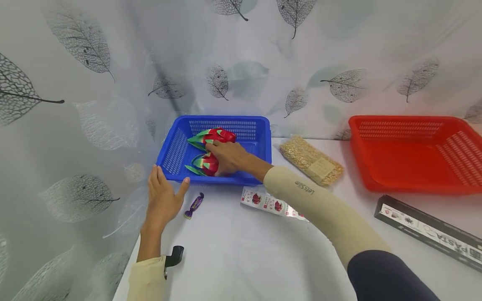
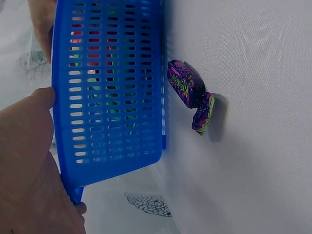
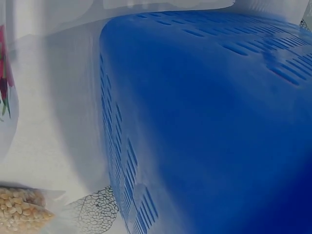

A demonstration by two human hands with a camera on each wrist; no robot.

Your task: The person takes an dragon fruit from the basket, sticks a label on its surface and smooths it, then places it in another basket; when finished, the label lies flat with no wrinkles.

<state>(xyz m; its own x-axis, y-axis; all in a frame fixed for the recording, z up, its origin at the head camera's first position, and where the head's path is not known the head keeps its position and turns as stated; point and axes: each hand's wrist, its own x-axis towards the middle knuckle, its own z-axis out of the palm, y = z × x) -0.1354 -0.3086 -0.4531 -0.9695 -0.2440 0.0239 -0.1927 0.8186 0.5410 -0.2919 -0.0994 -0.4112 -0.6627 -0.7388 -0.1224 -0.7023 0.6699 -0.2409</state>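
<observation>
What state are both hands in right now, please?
Left hand: open, touching the blue basket.
Right hand: at the fruits; whether holding one cannot be told.

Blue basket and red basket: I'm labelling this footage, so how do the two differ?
Contents: two dragon fruits lie in the blue basket; none show in the red basket.
Hands: the left hand touches the blue basket's rim and the right hand is inside it; neither touches the red basket.
Colour: one blue, one red.
Shared: both have open tops and slotted walls.
</observation>
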